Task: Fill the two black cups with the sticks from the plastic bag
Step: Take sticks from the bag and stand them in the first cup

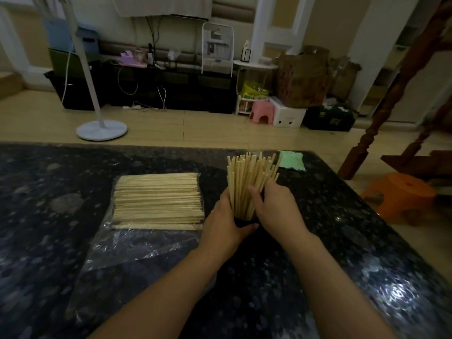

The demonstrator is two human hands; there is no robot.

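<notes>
A black cup [244,222] stands on the dark stone table, packed with upright pale wooden sticks [249,174] that fan out at the top. My left hand [223,226] wraps round the cup's left side with the thumb across its front. My right hand [274,209] curls round the sticks and the cup's right side. To the left lies a flat pile of sticks [157,198] on the clear plastic bag [137,243], which spreads toward me. A second black cup is not visible.
A green cloth [292,160] lies on the table behind the cup. The table's far edge [146,144] runs across the middle of the view. Beyond it is a wooden floor with a white fan base [101,129]; an orange stool [401,194] sits at right.
</notes>
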